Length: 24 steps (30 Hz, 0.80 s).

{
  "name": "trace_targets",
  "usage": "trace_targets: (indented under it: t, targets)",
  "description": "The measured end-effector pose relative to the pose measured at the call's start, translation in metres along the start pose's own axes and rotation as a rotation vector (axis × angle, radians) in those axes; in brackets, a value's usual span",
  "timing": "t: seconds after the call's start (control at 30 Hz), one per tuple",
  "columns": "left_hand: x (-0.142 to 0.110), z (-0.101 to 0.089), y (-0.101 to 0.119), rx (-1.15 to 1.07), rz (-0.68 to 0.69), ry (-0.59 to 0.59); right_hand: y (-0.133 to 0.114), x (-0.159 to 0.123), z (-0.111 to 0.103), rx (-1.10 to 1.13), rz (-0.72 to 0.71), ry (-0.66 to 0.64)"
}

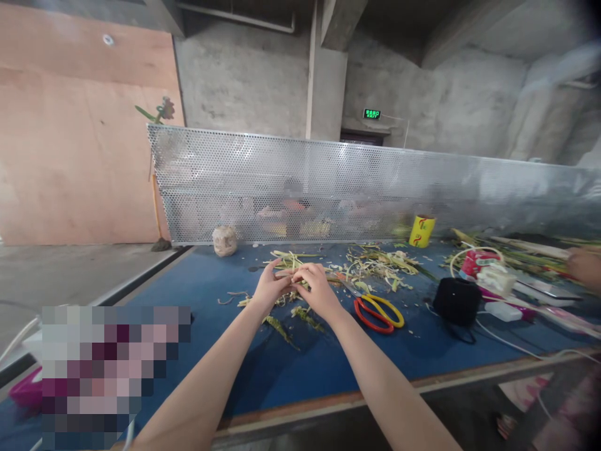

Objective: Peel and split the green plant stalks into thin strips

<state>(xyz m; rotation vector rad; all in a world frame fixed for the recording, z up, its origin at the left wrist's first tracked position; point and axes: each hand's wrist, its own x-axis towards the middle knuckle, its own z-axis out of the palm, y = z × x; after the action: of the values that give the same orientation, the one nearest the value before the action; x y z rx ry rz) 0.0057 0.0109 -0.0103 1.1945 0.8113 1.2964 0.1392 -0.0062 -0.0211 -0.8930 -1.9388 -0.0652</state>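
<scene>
My left hand [271,287] and my right hand [315,288] meet over the blue table [300,369], fingers pinched together on a pale green leaf strip [293,280] held between them. Loose green and yellowish strips [375,262] lie scattered just beyond the hands. A few darker scraps [282,329] rest on the blue surface under my wrists. Scissors [378,311] with red and yellow handles lie right of my right hand.
A perforated metal screen [357,188] stands along the table's far edge. A ball of twine [225,240] sits at the back left, a yellow can [421,231] at the back right. A black pouch [456,301], white cables and long stalks [516,250] crowd the right. Another person's hand [585,266] shows at the far right.
</scene>
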Motion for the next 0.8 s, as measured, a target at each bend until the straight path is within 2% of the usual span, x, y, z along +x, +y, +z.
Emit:
trace_targets:
  t: [0.2,0.43,0.63,0.8]
  targets:
    - [0.0030,-0.0025,-0.0007,0.119,0.057,0.017,0.0092,0.0011,0.0071,0.172,0.133,0.037]
    - [0.0039,-0.0026,-0.0017,0.186,0.084,0.000,0.0110,0.0021,0.0071,0.215,0.158,0.015]
    - [0.0029,-0.0041,-0.0023,0.204,0.077,0.016,0.0057,0.0024,0.0048,0.245,0.153,-0.014]
    - [0.0047,-0.0054,-0.0035,0.229,0.127,0.052,0.0053,0.0030,0.0049,0.285,0.200,-0.015]
